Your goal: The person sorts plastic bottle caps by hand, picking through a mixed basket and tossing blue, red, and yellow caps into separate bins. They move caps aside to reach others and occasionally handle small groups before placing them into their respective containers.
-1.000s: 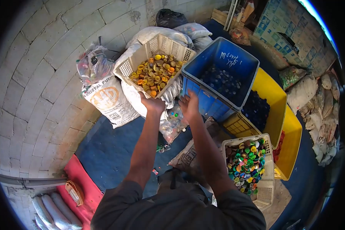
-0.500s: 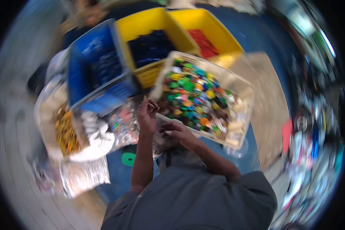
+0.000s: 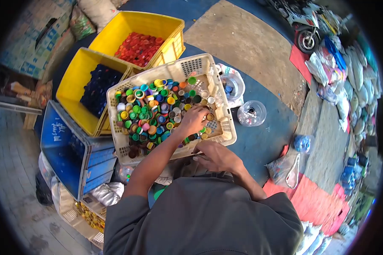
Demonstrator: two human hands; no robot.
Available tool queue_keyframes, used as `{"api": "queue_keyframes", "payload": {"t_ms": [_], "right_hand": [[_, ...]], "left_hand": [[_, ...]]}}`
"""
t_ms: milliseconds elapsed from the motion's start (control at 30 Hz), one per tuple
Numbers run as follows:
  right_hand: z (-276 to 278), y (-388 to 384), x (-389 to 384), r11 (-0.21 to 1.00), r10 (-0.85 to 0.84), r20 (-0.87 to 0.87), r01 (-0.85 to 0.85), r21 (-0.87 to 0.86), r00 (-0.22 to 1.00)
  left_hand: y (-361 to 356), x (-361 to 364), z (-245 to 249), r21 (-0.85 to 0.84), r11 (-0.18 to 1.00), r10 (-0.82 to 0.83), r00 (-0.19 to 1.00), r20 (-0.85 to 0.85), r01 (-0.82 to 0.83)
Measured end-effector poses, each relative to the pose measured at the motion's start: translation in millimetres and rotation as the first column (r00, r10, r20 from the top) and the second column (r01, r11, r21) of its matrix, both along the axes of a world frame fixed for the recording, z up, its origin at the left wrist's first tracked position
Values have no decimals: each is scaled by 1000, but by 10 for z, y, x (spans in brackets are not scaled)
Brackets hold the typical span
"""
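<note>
The 2 hands are apart, both at the pale crate (image 3: 166,70). The left hand (image 3: 193,121) is inside it, palm down over the right part of the mixed caps (image 3: 149,110), fingertips among brown and pale ones (whether they pinch 1, I cannot tell). The right hand (image 3: 219,158) is at the crate's near rim, fingers partly bent; whether it touches the rim or grips anything, I cannot tell.

The mixed caps, in green, blue, yellow, orange, white and brown, lie heaped toward the left of the pale crate and thin out at its right, where the mesh floor shows.

Beyond the pale crate, at its far left, is a yellow crate (image 3: 174,44) of red caps (image 3: 139,50). Left of the pale crate, a second yellow crate (image 3: 70,83) has dark blue caps (image 3: 98,89), and a blue crate (image 3: 98,163) sits nearer the person. Past that, at the lower left, a further crate (image 3: 68,208) holds yellow-brown caps (image 3: 89,217). Just right of the pale crate are 2 clear tubs (image 3: 252,114); well apart, to its far right, stands a motorbike (image 3: 307,38).
</note>
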State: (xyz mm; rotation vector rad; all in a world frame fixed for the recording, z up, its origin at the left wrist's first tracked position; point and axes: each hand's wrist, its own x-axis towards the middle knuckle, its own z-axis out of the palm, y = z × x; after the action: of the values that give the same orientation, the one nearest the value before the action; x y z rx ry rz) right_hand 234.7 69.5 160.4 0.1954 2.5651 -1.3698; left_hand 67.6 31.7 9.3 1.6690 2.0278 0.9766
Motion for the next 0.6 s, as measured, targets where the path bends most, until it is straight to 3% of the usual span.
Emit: {"api": "queue_keyframes", "payload": {"t_ms": [67, 100, 200, 333, 433, 467, 533, 567, 600], "right_hand": [[61, 92, 47, 992, -124, -47, 125, 13, 991], [75, 132, 74, 982, -188, -77, 188, -2, 979], [224, 289, 104, 925, -378, -177, 377, -38, 909], [254, 489, 120, 811, -579, -249, 580, -76, 776], [222, 604, 86, 779, -617, -276, 621, -87, 737], [204, 614, 56, 768, -635, -282, 627, -131, 719], [171, 616, -5, 737, -675, -288, 638, -222, 680], [148, 622, -37, 733, -681, -268, 637, -241, 682], [128, 617, -73, 726, -688, -261, 639, -255, 677]], "left_hand": [[156, 73, -141, -20, 997, -72, 985, -154, 70], [212, 109, -201, -147, 986, -100, 982, -157, 77], [269, 151, -367, -187, 977, -152, 953, -260, 105], [258, 180, -438, -188, 979, -121, 962, -245, 75], [251, 133, -416, -109, 994, -49, 985, -165, 31], [246, 98, -400, -122, 993, 18, 994, 104, -5], [245, 7, -203, -171, 984, 150, 791, 593, -58], [268, -16, -316, -184, 973, 229, 450, 863, -142], [240, -93, -330, -162, 979, 181, 174, 968, -120]]}}
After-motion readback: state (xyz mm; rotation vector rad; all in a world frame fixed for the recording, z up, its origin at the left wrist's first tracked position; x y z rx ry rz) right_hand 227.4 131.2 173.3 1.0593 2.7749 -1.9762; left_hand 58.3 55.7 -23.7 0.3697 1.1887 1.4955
